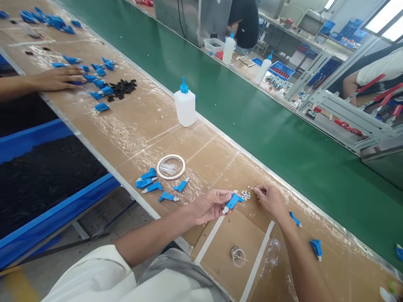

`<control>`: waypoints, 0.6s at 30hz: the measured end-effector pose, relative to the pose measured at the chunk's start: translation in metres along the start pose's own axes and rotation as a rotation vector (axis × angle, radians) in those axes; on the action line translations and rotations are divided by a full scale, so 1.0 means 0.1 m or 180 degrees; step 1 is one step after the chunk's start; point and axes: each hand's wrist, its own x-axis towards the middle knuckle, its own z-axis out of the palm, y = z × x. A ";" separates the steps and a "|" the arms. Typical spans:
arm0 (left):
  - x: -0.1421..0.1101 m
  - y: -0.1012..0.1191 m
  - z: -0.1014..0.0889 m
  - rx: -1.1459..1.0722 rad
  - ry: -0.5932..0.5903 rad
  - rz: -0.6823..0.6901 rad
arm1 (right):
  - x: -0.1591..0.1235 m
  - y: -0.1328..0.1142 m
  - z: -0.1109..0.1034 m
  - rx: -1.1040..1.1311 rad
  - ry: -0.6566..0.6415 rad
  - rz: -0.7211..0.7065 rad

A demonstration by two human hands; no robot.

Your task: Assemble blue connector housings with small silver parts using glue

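My left hand (pixel 211 205) is closed on a blue plastic part (pixel 233 201) with a whitish tip, held a little above the table. Just beyond that part lies a small heap of tiny white pieces (pixel 245 195). To the right of the heap, my right hand (pixel 269 200) has thumb and forefinger pinched together near the tabletop; what is between them, if anything, is too small to make out. Several similar blue parts (pixel 153 187) lie left of my hands, beside a roll of tape (pixel 171 167). Two more blue parts (pixel 315 248) rest beyond my right forearm.
A white squeeze bottle (pixel 185 105) stands near the green conveyor belt (pixel 252 117). In front of me is a small clear cup (pixel 238 256) with a thin stick. At left, another person's hand (pixel 59 78) touches blue parts near a pile of black pieces (pixel 122 89).
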 end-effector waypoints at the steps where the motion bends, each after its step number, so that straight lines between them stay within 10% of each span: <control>1: 0.00 0.00 0.00 0.0001 -0.0021 0.0002 | 0.02 -0.03 0.03 -0.0062 0.0003 0.0027; 18: -0.10 -0.05 0.01 0.0105 -0.0084 -0.0140 | -0.06 -0.35 0.13 -0.0511 0.0167 0.0202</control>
